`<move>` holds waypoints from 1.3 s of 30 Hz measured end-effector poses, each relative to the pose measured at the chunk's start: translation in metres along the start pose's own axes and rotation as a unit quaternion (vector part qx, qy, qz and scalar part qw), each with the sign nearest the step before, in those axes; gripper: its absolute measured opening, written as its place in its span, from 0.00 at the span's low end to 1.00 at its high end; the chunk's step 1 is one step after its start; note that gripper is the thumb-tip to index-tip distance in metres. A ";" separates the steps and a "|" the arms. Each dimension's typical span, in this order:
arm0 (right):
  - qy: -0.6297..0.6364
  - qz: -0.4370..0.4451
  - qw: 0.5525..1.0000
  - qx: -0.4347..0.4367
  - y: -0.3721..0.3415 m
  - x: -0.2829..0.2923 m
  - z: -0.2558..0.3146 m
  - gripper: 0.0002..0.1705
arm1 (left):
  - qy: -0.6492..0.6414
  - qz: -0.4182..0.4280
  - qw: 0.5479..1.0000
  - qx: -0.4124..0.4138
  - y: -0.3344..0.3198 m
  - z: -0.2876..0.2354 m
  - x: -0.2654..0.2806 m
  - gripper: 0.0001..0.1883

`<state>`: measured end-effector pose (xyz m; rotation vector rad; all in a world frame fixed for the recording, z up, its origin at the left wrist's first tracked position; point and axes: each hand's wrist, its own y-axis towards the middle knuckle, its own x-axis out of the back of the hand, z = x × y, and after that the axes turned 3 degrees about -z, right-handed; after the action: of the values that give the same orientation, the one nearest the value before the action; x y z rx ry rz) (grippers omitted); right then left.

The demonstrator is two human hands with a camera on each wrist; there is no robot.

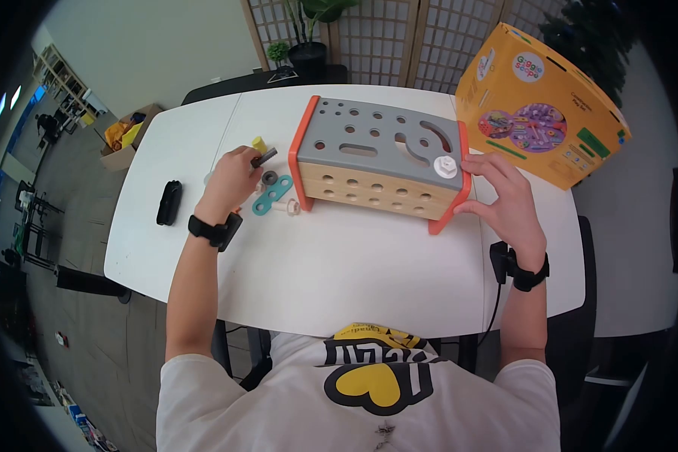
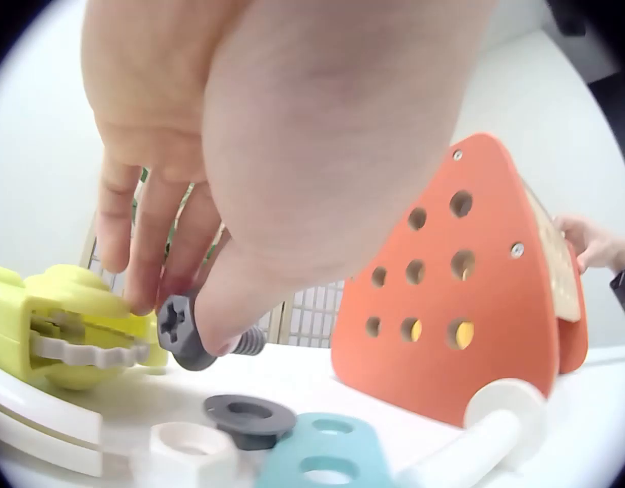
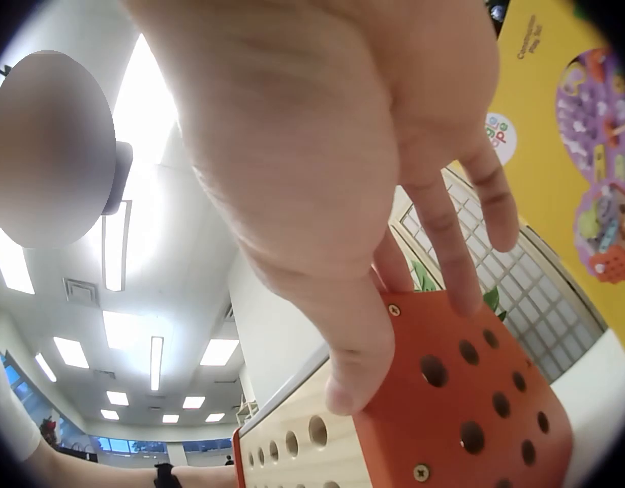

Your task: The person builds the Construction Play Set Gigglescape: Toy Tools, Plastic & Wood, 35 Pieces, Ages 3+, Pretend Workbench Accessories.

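Observation:
The left hand (image 1: 232,183) pinches a dark grey screw (image 1: 264,157) above the table; in the left wrist view the screw's cross-slotted head (image 2: 178,327) shows at the thumb tip. Below it lie a dark grey ring (image 2: 250,415), a teal strip with holes (image 1: 272,195) and a white bolt (image 1: 287,206). The right hand (image 1: 508,197) grips the right end of a toy bench with a grey top (image 1: 369,135) and wooden side, its thumb on the orange end panel (image 3: 445,407). A white bolt head (image 1: 445,166) sits on the grey top near those fingers.
A yellow box (image 1: 539,105) stands behind the bench at the right. At the left of the white table (image 1: 339,264) lies a black case (image 1: 169,203). A yellow-green toy piece (image 2: 69,325) and a white nut (image 2: 190,454) are near the left hand.

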<state>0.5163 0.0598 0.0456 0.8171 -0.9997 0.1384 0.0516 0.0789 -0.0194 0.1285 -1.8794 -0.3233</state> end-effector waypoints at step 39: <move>-0.021 -0.015 0.997 0.067 -0.012 -0.010 0.024 0.30 | -0.027 -0.159 0.941 -0.298 -0.033 -0.164 -0.014 0.24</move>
<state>0.4995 0.0379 0.0383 0.9602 -1.0262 0.1650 0.2088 0.0252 0.0066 0.0075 -1.7314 -1.1109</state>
